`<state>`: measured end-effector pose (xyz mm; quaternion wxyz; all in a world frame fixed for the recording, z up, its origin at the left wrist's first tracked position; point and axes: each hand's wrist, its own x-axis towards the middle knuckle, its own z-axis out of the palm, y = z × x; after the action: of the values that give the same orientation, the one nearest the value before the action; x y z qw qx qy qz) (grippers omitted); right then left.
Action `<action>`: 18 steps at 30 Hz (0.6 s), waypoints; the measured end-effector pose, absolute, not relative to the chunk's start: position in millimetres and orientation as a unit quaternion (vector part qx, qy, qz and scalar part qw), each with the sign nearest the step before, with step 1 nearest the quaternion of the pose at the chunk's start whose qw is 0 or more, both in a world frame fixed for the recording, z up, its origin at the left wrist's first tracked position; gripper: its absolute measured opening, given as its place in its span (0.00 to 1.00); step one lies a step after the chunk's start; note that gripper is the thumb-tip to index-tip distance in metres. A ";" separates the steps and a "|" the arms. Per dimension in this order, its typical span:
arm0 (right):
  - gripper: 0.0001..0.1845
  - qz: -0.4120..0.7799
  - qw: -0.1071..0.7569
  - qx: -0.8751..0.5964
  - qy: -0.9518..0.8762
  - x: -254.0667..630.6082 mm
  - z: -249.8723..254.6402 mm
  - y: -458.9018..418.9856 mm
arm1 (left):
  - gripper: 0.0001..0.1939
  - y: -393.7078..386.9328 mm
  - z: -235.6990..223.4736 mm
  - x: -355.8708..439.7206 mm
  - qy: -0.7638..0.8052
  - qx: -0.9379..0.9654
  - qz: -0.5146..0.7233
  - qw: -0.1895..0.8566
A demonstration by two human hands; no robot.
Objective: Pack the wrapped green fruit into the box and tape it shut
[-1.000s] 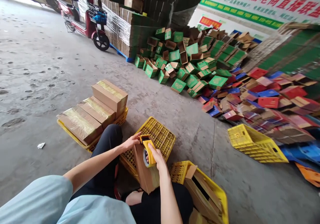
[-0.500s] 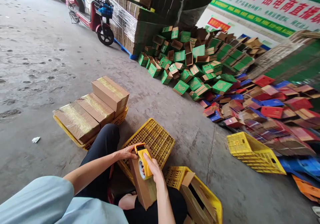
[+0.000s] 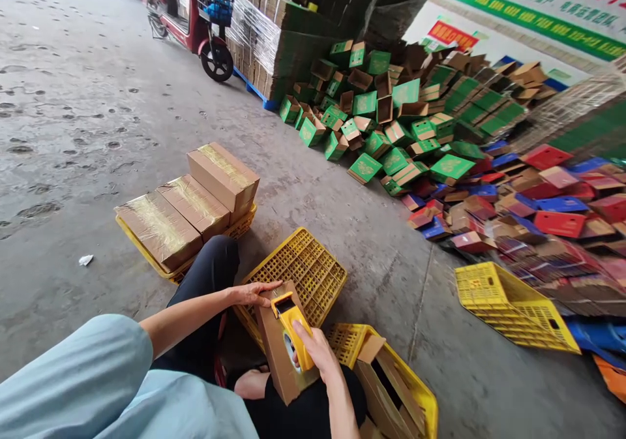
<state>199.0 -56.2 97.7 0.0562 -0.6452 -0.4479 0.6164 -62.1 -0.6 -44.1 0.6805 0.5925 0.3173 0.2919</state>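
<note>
A long brown cardboard box (image 3: 274, 351) lies slanting, its near end by the dark cloth trousers (image 3: 313, 413). On top of the box, the right hand (image 3: 317, 351) wraps round a yellow plastic tape dispenser (image 3: 292, 318), thumb along its body. At the box's far left corner is the left hand (image 3: 254, 293), fingers stretched; whether it pinches the edge or merely presses, I cannot tell.

The box should be stiff along its edges and softer mid-panel; its weight is unclear, so the far corners or both long sides seem safest to hold. The dispenser looks light and rigid, best gripped by its body, clear of the dark front end.

Just beyond the box is a yellow plastic lattice crate (image 3: 308, 256). Right of the box, brown open-flapped cartons (image 3: 386, 387) sit in another crate; left and farther, tape-striped brown cartons (image 3: 159, 225). Well beyond the box lie green cardboard boxes (image 3: 366, 168).
</note>
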 end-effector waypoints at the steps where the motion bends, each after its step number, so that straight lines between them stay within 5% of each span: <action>1: 0.34 0.617 0.056 -0.644 -0.449 200.2 98.2 -59.4 | 0.50 0.8 -46.7 -63.4 0.315 0.623 0.282 0.658; 8: 0.34 0.610 0.064 -0.657 -0.438 196.3 87.0 -61.4 | 0.44 2.0 -50.5 -71.3 0.279 0.801 0.216 0.484; 18: 0.29 0.604 0.091 -0.652 -0.449 194.3 89.2 -67.5 | 0.58 -11.8 -40.9 -62.2 0.259 0.918 0.098 0.283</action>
<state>194.3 -67.5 89.2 0.0910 -0.6521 -0.4493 0.6038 -62.2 -11.8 -40.9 0.2832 0.9183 0.2587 0.0976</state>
